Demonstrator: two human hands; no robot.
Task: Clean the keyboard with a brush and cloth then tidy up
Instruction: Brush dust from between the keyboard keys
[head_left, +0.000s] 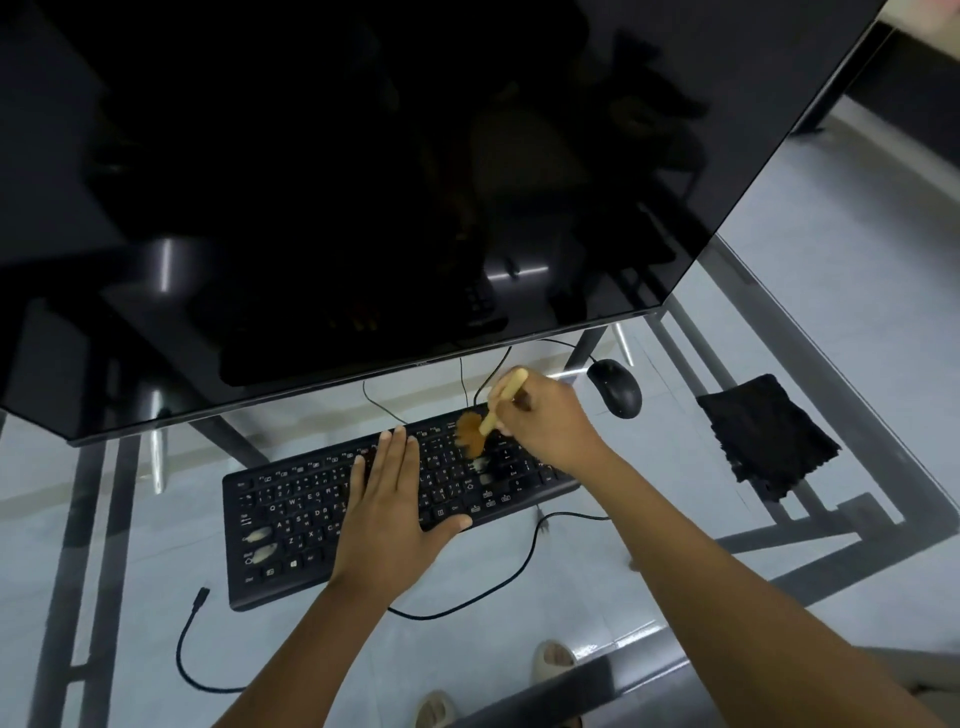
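Note:
A black keyboard (291, 525) lies on the glass desk below the monitor. My left hand (387, 506) rests flat on the middle keys, fingers straight. My right hand (545, 421) grips the pale wooden handle of a brush (498, 402). Its brown bristles (470, 434) touch the keys at the upper right of the keyboard. Pale dust specks sit on keys at the left end and just below the bristles. A folded black cloth (763, 436) lies to the right, apart from both hands.
A large dark monitor (363, 182) overhangs the back of the glass desk (675, 457). A black mouse (615, 387) sits right of my right hand. Black cables (524, 566) run in front of the keyboard. My feet in sandals show through the glass.

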